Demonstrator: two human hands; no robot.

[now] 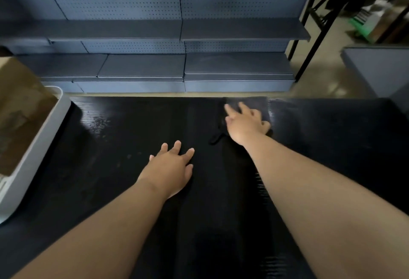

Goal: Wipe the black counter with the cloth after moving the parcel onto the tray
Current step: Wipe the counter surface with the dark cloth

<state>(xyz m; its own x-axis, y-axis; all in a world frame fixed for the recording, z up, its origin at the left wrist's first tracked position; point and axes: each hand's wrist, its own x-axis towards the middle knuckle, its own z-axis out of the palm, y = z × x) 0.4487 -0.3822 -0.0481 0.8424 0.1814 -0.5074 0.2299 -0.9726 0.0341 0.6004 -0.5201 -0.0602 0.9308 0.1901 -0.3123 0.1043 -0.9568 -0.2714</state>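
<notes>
Nearest you, your left hand (170, 166) lies flat on the counter (110, 179), fingers straight, holding nothing. Farther out, your right hand (243, 121) presses down on the cloth (256, 105) with fingers spread, not clenched round it; blur hides finer detail. The cloth sits at the counter's far edge, right of centre. At far left, the parcel (20, 110) rests inside the tray (44, 137), so the transfer step appears complete and wiping is the step in hand. Next move: hold the palm flat on the cloth, sweep it across the rest of the counter, and lift the left hand clear of the path.
</notes>
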